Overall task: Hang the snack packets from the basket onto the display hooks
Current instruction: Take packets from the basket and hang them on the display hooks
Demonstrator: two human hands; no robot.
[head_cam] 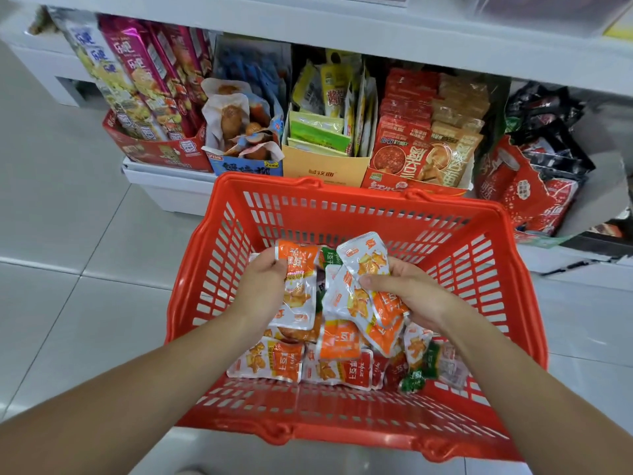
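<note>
Two hands inside red basket [455, 214] on floor, left hand [262, 286] gripping one orange-white packet [298, 286], right hand [411, 289] clutching several packets [366, 286], loose packets [329, 361] on basket bottom, boxed snacks [322, 132] on shelf behind.
</note>
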